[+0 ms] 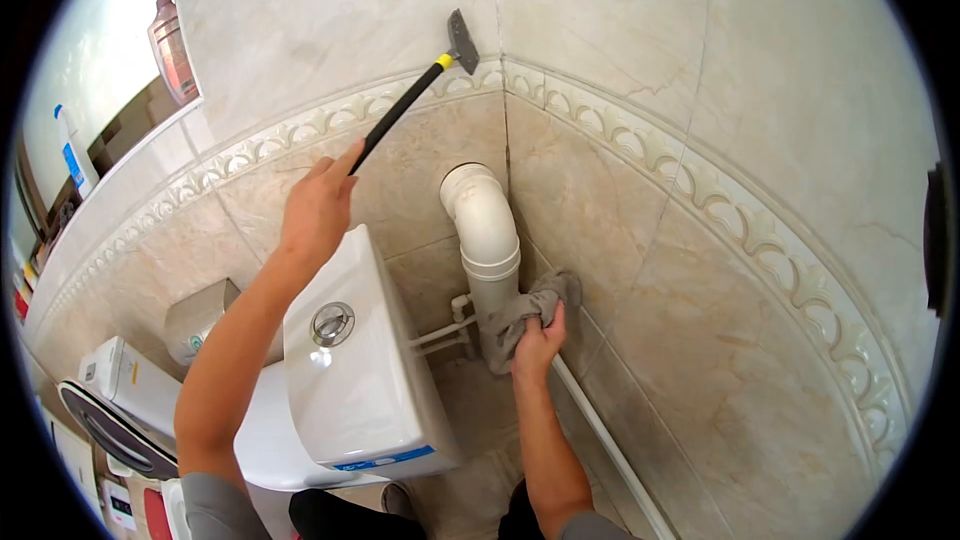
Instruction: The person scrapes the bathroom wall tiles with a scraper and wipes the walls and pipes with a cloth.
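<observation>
My left hand (322,205) is closed around the black handle of a scraper (400,105). Its yellow collar and flat grey head are up against the tiled wall, beside the corner and over the moulded border. In my right hand (540,345) is a bunched grey cloth (515,325), held at the lower part of a thick white drain pipe (485,225). The cloth covers part of the pipe's lower end. Below my left forearm stands the white toilet tank (345,370) with a round chrome flush button (332,324).
A thin white pipe (610,440) runs along the right wall's base. Small white plumbing (450,330) sits between tank and drain pipe. At upper left, a pump bottle (172,45) and a blue-and-white bottle (75,155) stand on a ledge. A metal paper holder (200,315) is on the left wall.
</observation>
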`<state>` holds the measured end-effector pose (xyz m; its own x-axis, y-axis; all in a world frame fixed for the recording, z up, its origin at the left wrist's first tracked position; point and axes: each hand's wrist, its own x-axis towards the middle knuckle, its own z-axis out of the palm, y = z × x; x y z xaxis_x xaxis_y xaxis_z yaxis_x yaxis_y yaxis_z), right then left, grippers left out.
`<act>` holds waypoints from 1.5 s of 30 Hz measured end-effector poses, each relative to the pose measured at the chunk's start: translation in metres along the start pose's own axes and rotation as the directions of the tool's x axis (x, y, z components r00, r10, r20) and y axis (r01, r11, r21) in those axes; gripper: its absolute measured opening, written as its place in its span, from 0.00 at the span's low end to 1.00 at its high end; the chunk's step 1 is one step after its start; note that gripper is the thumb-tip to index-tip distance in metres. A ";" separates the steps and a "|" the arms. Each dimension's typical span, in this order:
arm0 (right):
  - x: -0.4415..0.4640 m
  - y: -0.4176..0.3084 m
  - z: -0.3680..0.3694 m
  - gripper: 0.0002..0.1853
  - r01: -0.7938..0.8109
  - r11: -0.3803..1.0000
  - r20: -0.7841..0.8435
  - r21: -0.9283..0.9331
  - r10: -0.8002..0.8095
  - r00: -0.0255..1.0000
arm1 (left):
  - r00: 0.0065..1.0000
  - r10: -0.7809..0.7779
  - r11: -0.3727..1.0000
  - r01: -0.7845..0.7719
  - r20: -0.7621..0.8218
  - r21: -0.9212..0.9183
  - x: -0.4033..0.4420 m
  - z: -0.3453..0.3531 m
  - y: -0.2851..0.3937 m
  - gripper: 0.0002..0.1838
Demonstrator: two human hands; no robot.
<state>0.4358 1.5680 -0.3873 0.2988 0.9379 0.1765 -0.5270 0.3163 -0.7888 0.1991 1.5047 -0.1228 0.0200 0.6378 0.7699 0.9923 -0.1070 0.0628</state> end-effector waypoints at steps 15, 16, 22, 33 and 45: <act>0.032 -0.123 0.012 0.22 0.759 0.288 0.298 -0.583 -0.793 0.531 | 0.976 -0.122 0.986 0.140 0.180 -0.090 -0.105 -0.067 -0.009 0.30; 0.040 -0.140 0.011 0.22 0.762 0.273 0.309 -0.587 -0.794 0.523 | 0.982 -0.098 0.985 0.119 0.160 -0.126 -0.099 -0.065 -0.006 0.30; 0.058 -0.226 0.022 0.25 0.703 -0.264 0.635 -0.661 -0.695 0.337 | 0.985 -0.079 0.963 0.116 0.154 -0.244 -0.083 -0.061 -0.001 0.30; 0.169 -0.182 0.169 0.12 0.539 -0.794 0.957 -0.281 -0.188 0.223 | 0.940 -0.215 0.929 0.281 0.266 -0.242 -0.135 -0.064 0.003 0.33; 0.153 -0.209 0.145 0.10 0.570 -0.724 0.920 -0.389 -0.335 0.202 | 0.944 -0.295 0.890 0.328 0.148 -0.316 -0.183 -0.091 -0.012 0.32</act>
<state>0.4765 1.6655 -0.1098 -0.4951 0.2144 0.8420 0.8611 0.2499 0.4427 0.1725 1.3200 -0.2063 -0.2557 0.7464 0.6144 0.8514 -0.1272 0.5088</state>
